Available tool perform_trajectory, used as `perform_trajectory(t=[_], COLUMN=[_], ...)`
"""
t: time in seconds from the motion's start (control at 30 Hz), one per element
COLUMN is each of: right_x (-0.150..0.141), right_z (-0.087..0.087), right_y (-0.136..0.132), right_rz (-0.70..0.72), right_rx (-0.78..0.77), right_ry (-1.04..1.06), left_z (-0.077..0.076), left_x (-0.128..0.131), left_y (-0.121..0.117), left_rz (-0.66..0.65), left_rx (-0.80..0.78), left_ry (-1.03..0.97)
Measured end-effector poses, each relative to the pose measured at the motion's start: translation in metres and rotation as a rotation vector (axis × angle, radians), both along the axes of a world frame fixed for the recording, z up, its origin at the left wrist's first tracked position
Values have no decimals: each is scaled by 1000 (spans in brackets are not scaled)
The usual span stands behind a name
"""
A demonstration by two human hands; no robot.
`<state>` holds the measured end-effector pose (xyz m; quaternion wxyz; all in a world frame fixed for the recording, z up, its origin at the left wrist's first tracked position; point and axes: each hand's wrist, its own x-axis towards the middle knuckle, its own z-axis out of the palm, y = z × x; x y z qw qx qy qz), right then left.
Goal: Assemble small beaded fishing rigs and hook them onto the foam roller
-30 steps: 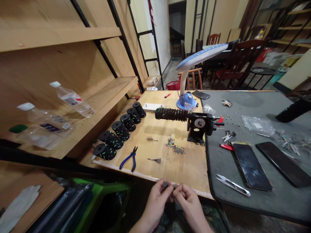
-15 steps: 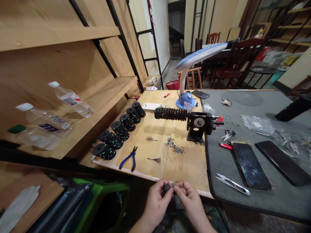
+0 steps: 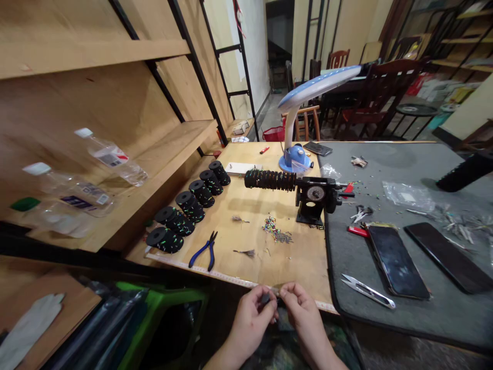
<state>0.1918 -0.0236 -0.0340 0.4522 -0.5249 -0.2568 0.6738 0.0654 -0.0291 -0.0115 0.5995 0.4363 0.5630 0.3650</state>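
At the table's front edge, my left hand (image 3: 253, 317) is closed around a small dark piece (image 3: 265, 298), too small to name. My right hand (image 3: 302, 313) meets it with thumb and forefinger pinched; whatever lies between those fingertips is too small to make out. Beyond them on the wood lie a pile of small coloured beads and grey pins (image 3: 276, 231) and two feathery grey tufts, one being the near tuft (image 3: 248, 253). Pliers with blue handles (image 3: 204, 252) rest to the left, and silver thread snips (image 3: 368, 291) to the right.
Several black spools (image 3: 190, 205) line the table's left side. A black hand-cranked device (image 3: 314, 198) carries a black ribbed cylinder (image 3: 269, 180), with a blue desk lamp (image 3: 295, 158) behind. Two phones, one a cracked-edged phone (image 3: 398, 261), lie on the grey mat (image 3: 431, 318).
My right hand has drawn slightly away to the right from my left fingertips. The left hand still holds the dark piece, its fingers shifted a little. Things on the table have stayed put.
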Motion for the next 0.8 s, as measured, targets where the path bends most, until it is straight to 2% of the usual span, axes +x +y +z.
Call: perform_trajectory(t=[0.2,0.3,0.57,0.7,0.8], right_x=[1,1,12,16,15], right_z=[-4,-3,-7,1,6], right_y=[-2,-2,3,8,8], right_rz=[57,75,244,360,374], right_rx=[70,100,223,291,312], right_ry=[-58,-81,-105,-241,-315], left_z=[-7,-8,0,5,8], left_x=[-1,-1,-8,-15,-16], left_y=[1,0,7,14,17], left_rz=[-9,-14,-2,-28,-32], left_rx=[142,166,158,150,190], left_ry=[114,162,222,131,177])
